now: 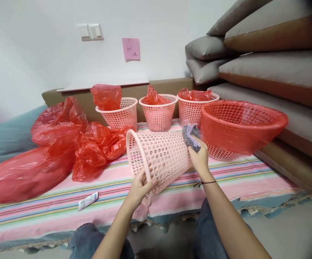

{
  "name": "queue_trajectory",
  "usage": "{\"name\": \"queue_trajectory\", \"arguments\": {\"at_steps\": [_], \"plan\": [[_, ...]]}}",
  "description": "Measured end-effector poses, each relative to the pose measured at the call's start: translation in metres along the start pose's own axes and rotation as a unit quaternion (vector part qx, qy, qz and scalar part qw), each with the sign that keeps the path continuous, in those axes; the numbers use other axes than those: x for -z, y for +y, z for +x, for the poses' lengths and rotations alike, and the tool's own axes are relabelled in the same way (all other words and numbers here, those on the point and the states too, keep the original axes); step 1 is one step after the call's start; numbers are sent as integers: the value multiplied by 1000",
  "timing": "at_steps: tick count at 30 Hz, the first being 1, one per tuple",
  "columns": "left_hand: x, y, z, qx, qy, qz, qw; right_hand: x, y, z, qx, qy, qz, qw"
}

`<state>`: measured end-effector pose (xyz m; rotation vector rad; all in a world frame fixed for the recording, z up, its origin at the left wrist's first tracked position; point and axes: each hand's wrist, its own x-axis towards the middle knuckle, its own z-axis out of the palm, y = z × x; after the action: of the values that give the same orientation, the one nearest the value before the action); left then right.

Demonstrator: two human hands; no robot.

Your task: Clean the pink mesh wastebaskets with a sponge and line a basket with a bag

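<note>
A pink perforated plastic wastebasket (166, 151) lies tipped on its side in front of me, its mouth facing left. My left hand (141, 187) grips the rim, with the thumb outside and the fingers reaching inside. At the base end, my right hand (200, 154) presses a grey and purple cloth (191, 137) against the basket. Just right of that hand stands another wastebasket (222, 153) with a red plastic bag (242, 135) over its mouth. The palm side of my right hand is hidden.
Three pink wastebaskets (157, 117) with red bags stand along the back. Loose red plastic bags (56, 154) are heaped on the left. A small white packet (88, 201) lies on the striped cloth (112, 194). Grey cushions (277, 68) are stacked at the right.
</note>
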<state>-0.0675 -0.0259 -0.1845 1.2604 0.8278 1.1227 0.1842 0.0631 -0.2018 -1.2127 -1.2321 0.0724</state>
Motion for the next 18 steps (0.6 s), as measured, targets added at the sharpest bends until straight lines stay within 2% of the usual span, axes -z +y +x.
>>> {"name": "queue_trajectory", "arguments": {"at_steps": [2,3,6,9,11,14,16,18], "plan": [[-3,0,-1,0,-5,4,1000,3,2,-2,-23,16,-6,1000],[-5,-1,-1,-2,2,9,1000,3,-5,-6,-11,7,-13,1000],[-12,-2,1,-11,40,28,999,1,-48,-30,98,-79,-19,992],[-16,-3,3,-39,60,49,996,1,-94,-52,231,-192,40,953],[-17,-2,3,-50,61,59,995,2,-108,-58,276,-227,81,930],[-18,1,1,-36,43,48,997,5,-99,-49,275,-236,77,929],[-19,3,-1,-22,22,39,999,7,-78,-38,233,-205,37,950],[-19,5,-5,-15,-5,40,999,8,-53,-25,163,-144,-6,976]]}}
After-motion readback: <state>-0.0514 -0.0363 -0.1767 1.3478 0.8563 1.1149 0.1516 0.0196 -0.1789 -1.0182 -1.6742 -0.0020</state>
